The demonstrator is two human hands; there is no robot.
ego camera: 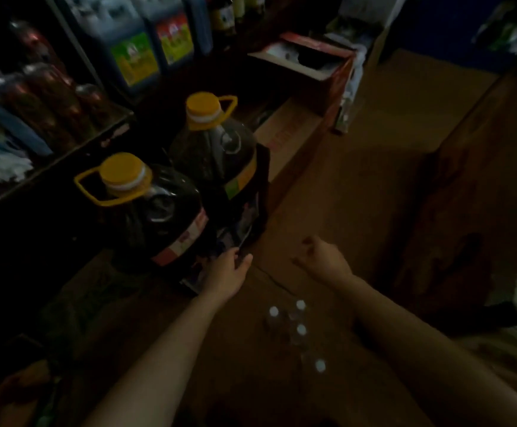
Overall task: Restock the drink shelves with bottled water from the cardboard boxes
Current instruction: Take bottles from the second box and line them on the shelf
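Several small water bottles with white caps (301, 317) stand on the brown floor between my forearms. My left hand (229, 271) reaches forward, and its fingertips touch the near corner of a dark carton (251, 217) that carries two big jugs; the thumb is spread apart. My right hand (322, 257) hovers over the floor a little to the right, fingers loosely curled, holding nothing. A closed cardboard box (288, 134) lies on the floor behind the carton. The light is very dim.
Two large dark jugs with yellow caps and handles (127, 177) (205, 110) stand on the carton. Shelves at left (50, 118) hold bottles and canisters. An open red and white box (312, 57) stands at the back. A tall brown box (467, 211) stands on the right.
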